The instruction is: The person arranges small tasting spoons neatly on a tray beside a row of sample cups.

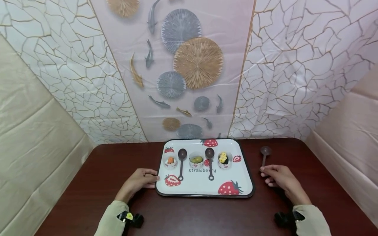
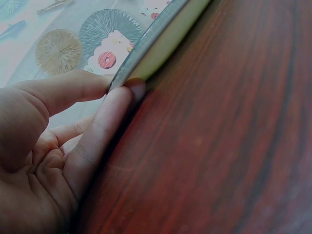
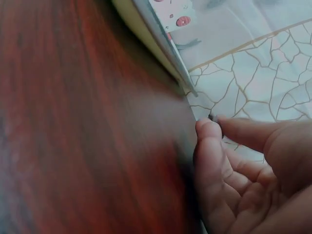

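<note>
My left hand pinches the left rim of a white strawberry-print tray; in the left wrist view the thumb lies over the rim and fingers sit beneath it. To the right of the tray, my right hand pinches the handle end of a dark brown measuring spoon, its round bowl pointing away from me. In the right wrist view only a dark tip of the handle shows between thumb and finger. Two similar spoons, a left one and a right one, lie on the tray.
Three small printed cups stand in a row on the tray: one with orange food, one with green food, one with yellow and black food. The dark red-brown wooden table ends at a patterned backdrop.
</note>
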`<state>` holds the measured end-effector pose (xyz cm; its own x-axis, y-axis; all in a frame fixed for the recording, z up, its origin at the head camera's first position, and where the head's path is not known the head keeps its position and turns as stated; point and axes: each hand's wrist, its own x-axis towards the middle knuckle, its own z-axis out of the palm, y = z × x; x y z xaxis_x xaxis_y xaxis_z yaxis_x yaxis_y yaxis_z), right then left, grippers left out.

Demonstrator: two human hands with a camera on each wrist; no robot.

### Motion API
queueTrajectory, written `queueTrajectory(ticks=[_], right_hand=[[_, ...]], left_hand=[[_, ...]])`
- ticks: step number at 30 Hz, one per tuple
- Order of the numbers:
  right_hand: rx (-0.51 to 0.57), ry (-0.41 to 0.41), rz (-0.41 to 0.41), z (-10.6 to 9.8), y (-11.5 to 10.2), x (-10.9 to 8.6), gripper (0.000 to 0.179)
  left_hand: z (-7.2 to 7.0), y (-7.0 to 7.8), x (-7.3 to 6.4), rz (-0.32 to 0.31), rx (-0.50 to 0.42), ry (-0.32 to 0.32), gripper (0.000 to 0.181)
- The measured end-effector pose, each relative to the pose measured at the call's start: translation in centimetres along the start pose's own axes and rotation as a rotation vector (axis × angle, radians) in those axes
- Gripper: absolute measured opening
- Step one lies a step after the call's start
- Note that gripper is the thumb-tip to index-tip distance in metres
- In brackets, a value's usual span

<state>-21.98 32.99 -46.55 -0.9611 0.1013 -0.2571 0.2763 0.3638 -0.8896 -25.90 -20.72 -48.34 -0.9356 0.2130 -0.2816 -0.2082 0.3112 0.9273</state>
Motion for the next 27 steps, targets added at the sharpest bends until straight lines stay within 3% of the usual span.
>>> queueTrajectory(ticks=[4, 13, 22, 27], right_hand=[[-0.02, -0.002, -0.033, 0.2, -0.6, -0.2, 0.042], [-0.032, -0.012, -0.11, 2.1, -3.5, -0.7, 0.045], [0.118, -0.078, -0.134, 4.4, -4.9, -1.4, 0.037], [0.147, -0.083, -0.145, 5.2, -5.1, -1.4, 0.036]], left_hand=[[0.1, -0.1, 0.1, 0.009, 0.007, -0.019, 0.05], [0.0, -0.1, 0.1, 0.001, 0.016, 0.007, 0.05], [0.0, -0.1, 0.1, 0.003, 0.008, -0.002, 0.05], [0.0, 0.0, 0.1, -0.002, 0.012, 0.005, 0.05]])
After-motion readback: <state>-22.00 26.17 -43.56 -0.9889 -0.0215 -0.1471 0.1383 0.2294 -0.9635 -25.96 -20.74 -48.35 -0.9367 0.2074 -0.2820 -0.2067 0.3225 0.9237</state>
